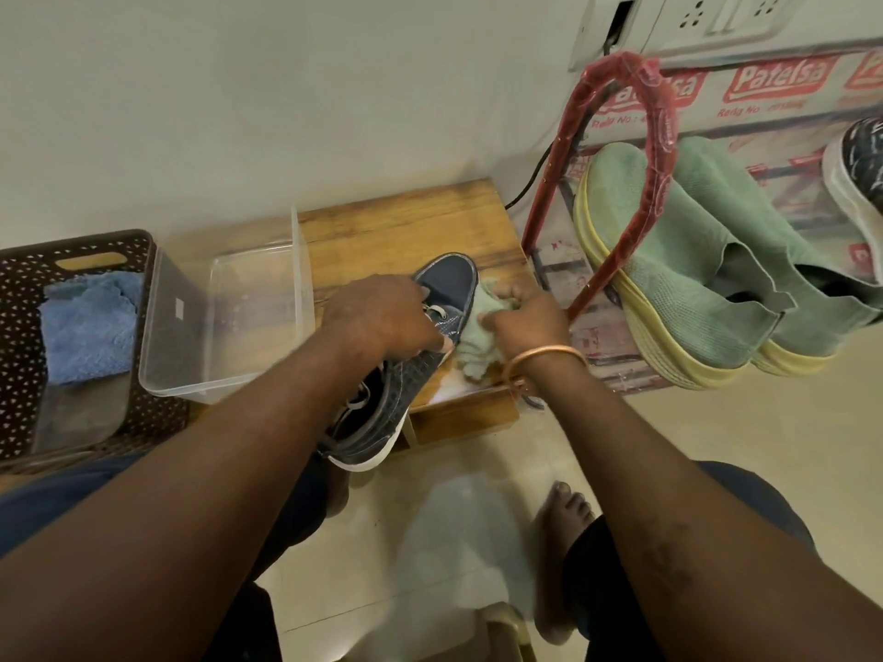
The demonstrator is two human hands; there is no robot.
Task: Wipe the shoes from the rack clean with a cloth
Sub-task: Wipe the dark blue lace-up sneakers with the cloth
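A dark blue sneaker (406, 375) with a white sole lies on a low wooden table (411, 222), toe pointing away from me, heel hanging over the near edge. My left hand (382, 317) presses down on its laces and holds it steady. My right hand (523, 317), with a gold bangle at the wrist, is closed on a pale green cloth (478, 346) pressed against the shoe's right side. On the red-framed rack (635, 136) to the right sit a pair of green knit shoes (678, 269) with yellow soles and part of a dark patterned shoe (860, 160).
A clear plastic tub (224, 322) stands on the table's left part. Left of it a brown perforated basket (24, 327) holds a blue cloth (91, 322). My bare foot (564, 542) rests on the tiled floor. A wall with sockets lies behind.
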